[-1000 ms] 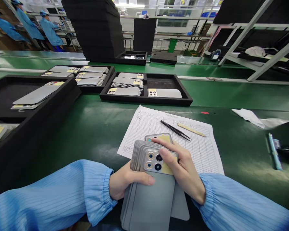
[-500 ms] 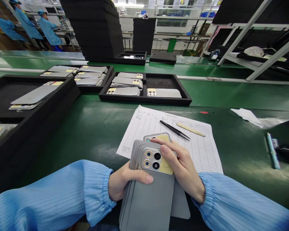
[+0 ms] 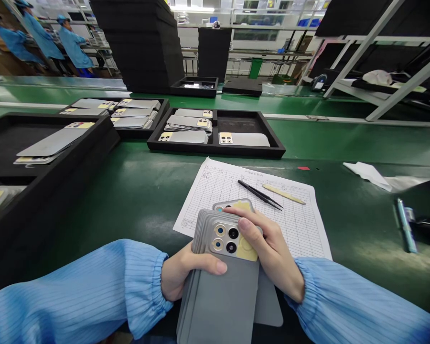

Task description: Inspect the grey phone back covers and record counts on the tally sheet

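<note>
The left hand (image 3: 186, 274) holds a fanned stack of grey phone back covers (image 3: 218, 286) at the near middle of the scene, just above the near edge of the green tabletop (image 3: 136, 191). Its grip is closed around the left side of the stack, with the thumb pressed flat across the front of the top cover. The right hand (image 3: 272, 258) clasps the stack from the right, its fingers curled over the far end and one fingertip resting on the yellow film beside the camera rings of the top cover. One more cover (image 3: 234, 205) pokes out at the far end behind the fingers. Both arms wear light blue striped sleeves (image 3: 93, 286).

Just beyond the hands lies a printed form sheet (image 3: 301, 224), with black tweezers (image 3: 260, 194) and a pale flat stick (image 3: 284, 194) lying side by side on its far part. Farther off sits a black tray (image 3: 215, 149) with covers in three of its compartments; another tray (image 3: 163, 107) of covers lies to its left, and a larger black tray (image 3: 75, 157) stands at the near left. A white cloth (image 3: 367, 173) and a blue pen (image 3: 403, 224) lie at the right. People in blue coats (image 3: 71, 45) stand at the far left.
</note>
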Tool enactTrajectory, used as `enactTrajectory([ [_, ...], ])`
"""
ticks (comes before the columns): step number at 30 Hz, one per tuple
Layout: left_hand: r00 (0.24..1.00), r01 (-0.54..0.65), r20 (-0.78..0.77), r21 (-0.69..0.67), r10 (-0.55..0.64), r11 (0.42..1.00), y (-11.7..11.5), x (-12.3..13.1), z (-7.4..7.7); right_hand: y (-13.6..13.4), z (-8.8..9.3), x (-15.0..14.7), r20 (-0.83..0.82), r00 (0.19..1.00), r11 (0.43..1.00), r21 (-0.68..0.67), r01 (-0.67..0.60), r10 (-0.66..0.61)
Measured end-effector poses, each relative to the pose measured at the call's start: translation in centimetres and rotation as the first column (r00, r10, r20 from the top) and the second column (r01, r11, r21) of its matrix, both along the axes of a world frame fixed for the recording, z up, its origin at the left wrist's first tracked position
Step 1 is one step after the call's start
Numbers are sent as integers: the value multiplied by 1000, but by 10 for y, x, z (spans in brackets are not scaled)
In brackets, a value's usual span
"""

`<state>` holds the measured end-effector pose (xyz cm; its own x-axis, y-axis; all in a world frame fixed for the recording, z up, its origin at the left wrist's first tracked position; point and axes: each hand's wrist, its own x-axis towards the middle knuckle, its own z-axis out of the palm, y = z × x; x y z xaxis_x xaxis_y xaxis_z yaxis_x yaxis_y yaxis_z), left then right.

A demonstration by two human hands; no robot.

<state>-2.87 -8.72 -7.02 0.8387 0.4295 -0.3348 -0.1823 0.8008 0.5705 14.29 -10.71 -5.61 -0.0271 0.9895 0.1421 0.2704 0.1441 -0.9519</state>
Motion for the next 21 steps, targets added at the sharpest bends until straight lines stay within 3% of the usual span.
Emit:
enactTrajectory([
  [11,995,-92,32,-22,93,996,-2,0,2,-2,-2,-4,-13,998,998,-19,-61,60],
  [21,994,-103,43,-49,105,993,-1,-1,3,-3,2,-5,24,998,996,65,-63,62],
])
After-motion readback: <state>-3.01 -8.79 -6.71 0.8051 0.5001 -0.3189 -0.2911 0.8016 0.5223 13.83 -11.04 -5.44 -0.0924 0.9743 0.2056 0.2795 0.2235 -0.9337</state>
